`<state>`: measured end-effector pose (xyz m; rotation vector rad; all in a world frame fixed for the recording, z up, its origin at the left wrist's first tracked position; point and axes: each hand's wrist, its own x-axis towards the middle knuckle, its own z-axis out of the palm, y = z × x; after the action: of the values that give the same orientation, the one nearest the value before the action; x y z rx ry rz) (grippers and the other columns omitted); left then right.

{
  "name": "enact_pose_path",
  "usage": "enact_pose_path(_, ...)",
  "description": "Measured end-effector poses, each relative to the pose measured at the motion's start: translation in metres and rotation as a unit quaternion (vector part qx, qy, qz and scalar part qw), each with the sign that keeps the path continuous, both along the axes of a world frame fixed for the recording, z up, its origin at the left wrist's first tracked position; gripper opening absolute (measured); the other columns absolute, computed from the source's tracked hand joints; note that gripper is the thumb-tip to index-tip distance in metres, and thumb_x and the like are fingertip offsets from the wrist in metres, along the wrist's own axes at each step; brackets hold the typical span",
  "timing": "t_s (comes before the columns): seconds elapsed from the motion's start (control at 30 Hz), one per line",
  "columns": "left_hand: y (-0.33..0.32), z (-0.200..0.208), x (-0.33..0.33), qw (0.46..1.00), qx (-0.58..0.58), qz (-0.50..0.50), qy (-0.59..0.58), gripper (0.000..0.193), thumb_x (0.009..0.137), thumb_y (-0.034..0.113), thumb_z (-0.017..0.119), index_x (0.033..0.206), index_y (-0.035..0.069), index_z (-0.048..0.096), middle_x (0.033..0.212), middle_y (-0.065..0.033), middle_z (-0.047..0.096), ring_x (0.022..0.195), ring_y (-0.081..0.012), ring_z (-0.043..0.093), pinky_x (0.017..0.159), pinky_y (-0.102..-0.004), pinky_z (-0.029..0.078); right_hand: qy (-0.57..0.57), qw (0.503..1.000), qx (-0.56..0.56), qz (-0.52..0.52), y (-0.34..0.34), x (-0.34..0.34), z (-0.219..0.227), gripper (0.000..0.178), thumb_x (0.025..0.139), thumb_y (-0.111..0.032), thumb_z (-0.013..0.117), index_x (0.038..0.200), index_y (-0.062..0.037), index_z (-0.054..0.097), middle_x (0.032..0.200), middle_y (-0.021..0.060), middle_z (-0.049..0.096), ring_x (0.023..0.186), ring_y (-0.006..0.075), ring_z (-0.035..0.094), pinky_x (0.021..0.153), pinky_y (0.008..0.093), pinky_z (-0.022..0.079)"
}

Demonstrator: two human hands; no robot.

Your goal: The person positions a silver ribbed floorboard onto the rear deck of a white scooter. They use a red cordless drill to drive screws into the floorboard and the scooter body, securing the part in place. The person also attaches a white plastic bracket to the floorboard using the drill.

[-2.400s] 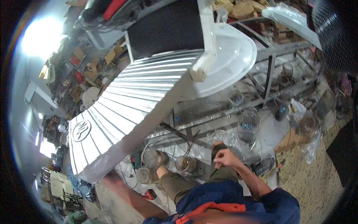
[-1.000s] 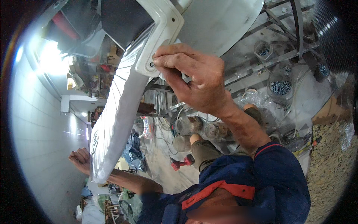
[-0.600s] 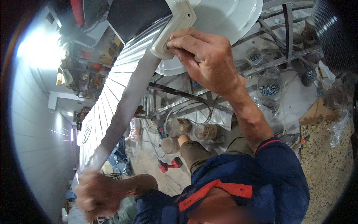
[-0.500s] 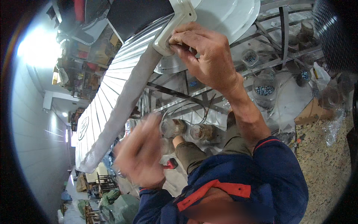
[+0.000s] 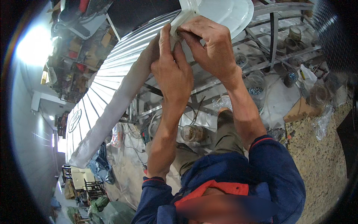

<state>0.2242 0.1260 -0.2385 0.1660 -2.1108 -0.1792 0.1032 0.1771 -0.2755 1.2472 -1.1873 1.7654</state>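
A long panel (image 5: pixel 106 80), white with dark stripes and a grey padded edge, slants across the left half. At its upper end is a white plastic-looking frame piece (image 5: pixel 188 13). My right hand (image 5: pixel 214 46) pinches at the lower corner of this piece; its fingertips hide the exact grip. Close beside it, my left hand (image 5: pixel 172 76) is raised with the index finger stretched along the end of the grey edge and the thumb apart from it. Whether anything small lies between the two hands' fingertips cannot be made out.
A white rounded shell (image 5: pixel 231 16) lies beyond my right hand. Metal frame bars (image 5: pixel 274 41) run below it. Jars of screws (image 5: pixel 255 87) stand on the right, a jar (image 5: pixel 192 132) near my legs, and a speckled slab (image 5: pixel 317 160) at lower right. Clear plastic wrap (image 5: pixel 322 127) lies on it.
My left hand, blurred and lower before, has come up beside the right hand at the panel's upper end. The right hand stays at the frame piece's corner. The view has shifted slightly.
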Motion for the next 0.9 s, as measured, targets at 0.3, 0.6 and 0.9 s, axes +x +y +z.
enact_pose_path(0.3, -0.014, -0.013, -0.005, 0.999, -0.03, -0.004, 0.02, 0.04, 0.1, 0.006, 0.052, 0.14, 0.006, 0.047, 0.096, -0.0222, 0.071, 0.075, -0.0316, 0.075, 0.061, -0.0415, 0.059, 0.002, 1.0, -0.002, 0.003, 0.0, 0.004, 0.002, 0.013, 0.083, 0.002, 0.071, 0.096, 0.002, 0.072, 0.092, 0.0123, 0.072, 0.079, 0.0216, 0.07, 0.068, 0.0304, 0.056)
enact_pose_path(0.6, -0.017, -0.025, -0.011, 0.997, 0.005, -0.028, 0.065, 0.042, 0.101, 0.007, 0.051, 0.143, 0.009, 0.047, 0.108, -0.0206, 0.071, 0.083, -0.0298, 0.075, 0.067, -0.0395, 0.06, -0.056, 0.998, 0.035, 0.009, 0.003, 0.011, 0.003, 0.011, 0.086, -0.004, 0.072, 0.096, 0.0012, 0.072, 0.082, 0.0107, 0.071, 0.068, 0.0164, 0.068, 0.06, 0.0273, 0.053)
enact_pose_path(0.9, -0.026, -0.029, -0.013, 0.993, 0.016, -0.059, 0.098, 0.042, 0.099, 0.005, 0.055, 0.14, 0.01, 0.053, 0.127, -0.0195, 0.065, 0.111, -0.032, 0.068, 0.086, -0.0412, 0.057, -0.104, 0.991, 0.03, 0.083, 0.008, 0.016, 0.005, 0.012, 0.083, -0.006, 0.069, 0.092, 0.0022, 0.068, 0.082, 0.0182, 0.067, 0.074, 0.0342, 0.067, 0.066, 0.0383, 0.052)
